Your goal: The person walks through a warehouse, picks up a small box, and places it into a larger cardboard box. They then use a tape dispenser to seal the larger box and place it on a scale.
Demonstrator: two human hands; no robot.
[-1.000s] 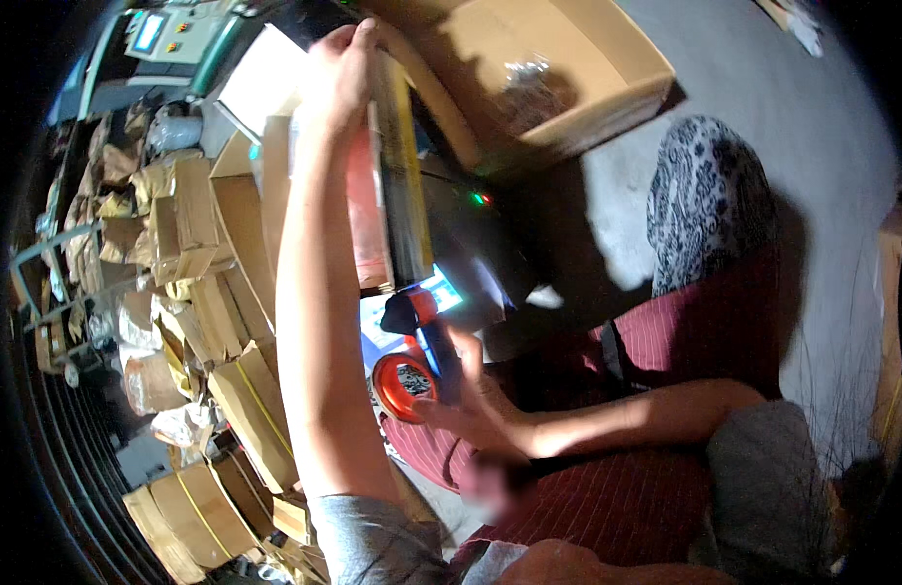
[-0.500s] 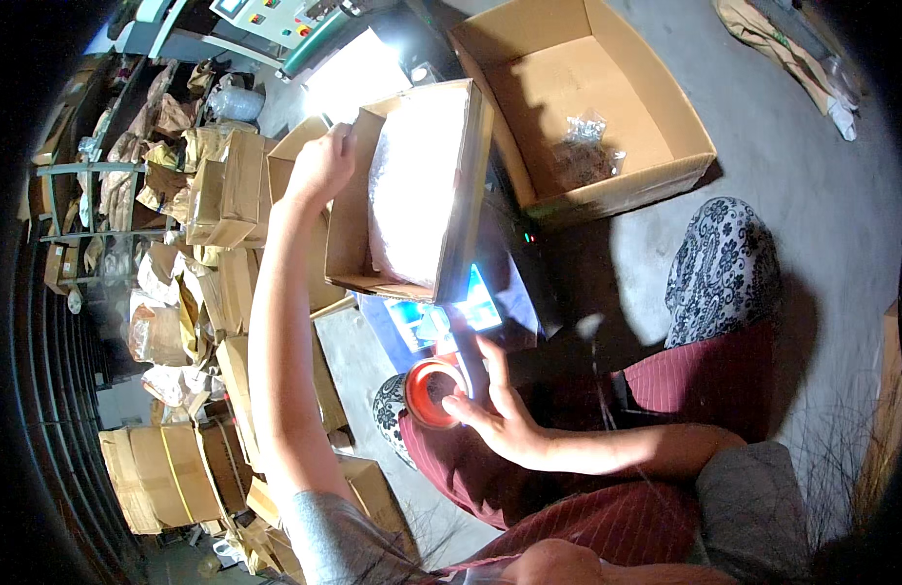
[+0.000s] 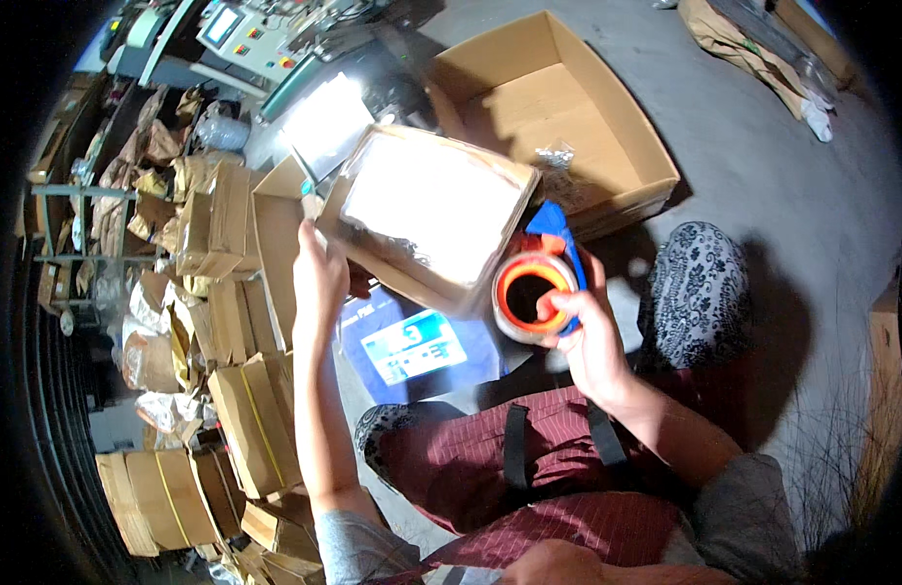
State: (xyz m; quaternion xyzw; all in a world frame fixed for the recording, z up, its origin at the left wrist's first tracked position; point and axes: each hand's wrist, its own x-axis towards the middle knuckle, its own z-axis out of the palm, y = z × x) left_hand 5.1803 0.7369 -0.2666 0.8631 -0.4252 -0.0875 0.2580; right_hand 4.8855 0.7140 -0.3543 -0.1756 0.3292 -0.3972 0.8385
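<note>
My right hand is closed around a tape dispenser with a blue frame. Its roll of clear tape has a red-orange core, and my thumb reaches into the ring. Just left of the roll, a small cardboard box is tilted with its open side up. Glaring white contents fill it; their detail is washed out. My left hand grips the box at its left side, fingers partly hidden. Below the box is a blue panel bearing a bright, screen-like rectangle.
A large open carton stands beyond, with small clear plastic packets inside. Stacked cartons and shelves of wrapped parcels line the left. A machine control panel is at the far left. My patterned knee is at the right.
The small box has turned and tipped, showing more of its white contents. My right hand has moved right and up with the tape dispenser; my left hand has come lower and nearer.
</note>
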